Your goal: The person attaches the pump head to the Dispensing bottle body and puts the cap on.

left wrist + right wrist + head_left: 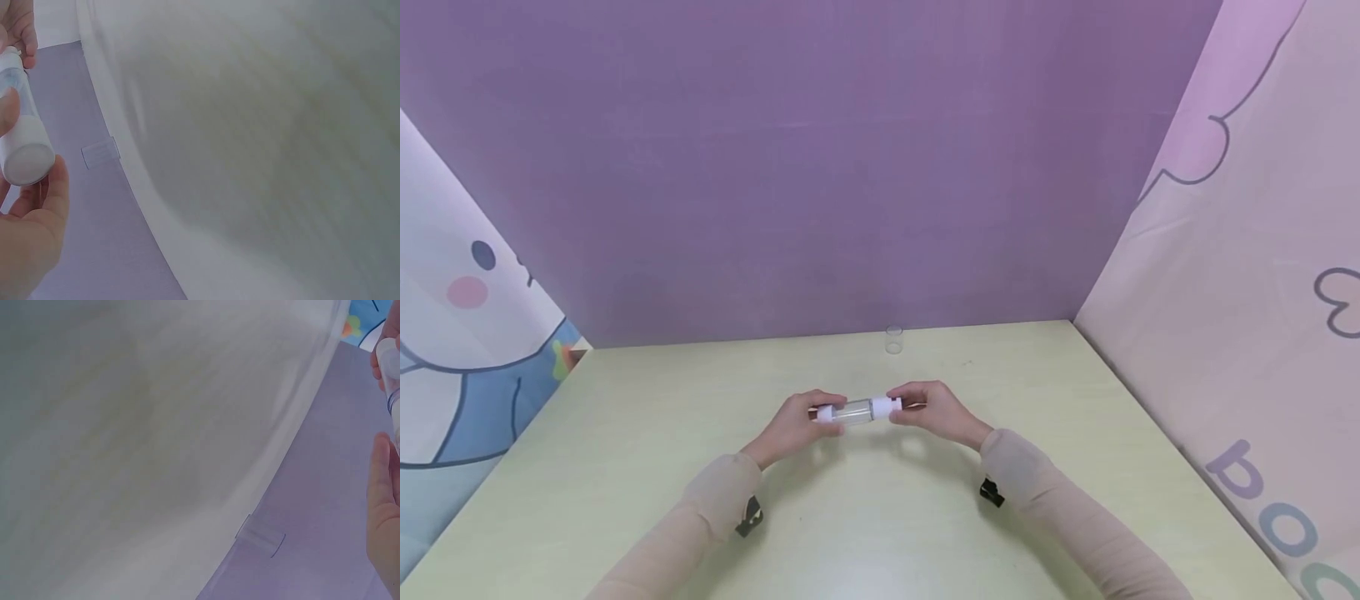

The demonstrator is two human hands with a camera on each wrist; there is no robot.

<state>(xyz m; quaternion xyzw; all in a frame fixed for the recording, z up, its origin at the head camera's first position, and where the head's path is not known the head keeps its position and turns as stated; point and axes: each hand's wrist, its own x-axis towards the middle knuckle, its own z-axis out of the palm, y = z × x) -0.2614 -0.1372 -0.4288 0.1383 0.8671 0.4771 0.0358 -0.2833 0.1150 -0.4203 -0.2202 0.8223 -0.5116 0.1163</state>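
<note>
A clear bottle (853, 412) with white ends lies nearly level between both hands, held above the table. My left hand (797, 427) grips its white base, thumb on the near side and fingers on the far side. The white pump top at the other end is pinched by my right hand (942, 412). In the left wrist view the round white base (28, 164) faces the camera, with the left thumb across the clear body. The right wrist view shows only part of the bottle (392, 369), cut off by the frame edge.
A clear cap (893, 340), open-looking and cylindrical, stands near the table's back edge, beyond the hands. Behind the pale table (865, 533) rises a purple wall (850, 167). Printed panels flank it, with a cartoon (467, 333) at left and lettering at right.
</note>
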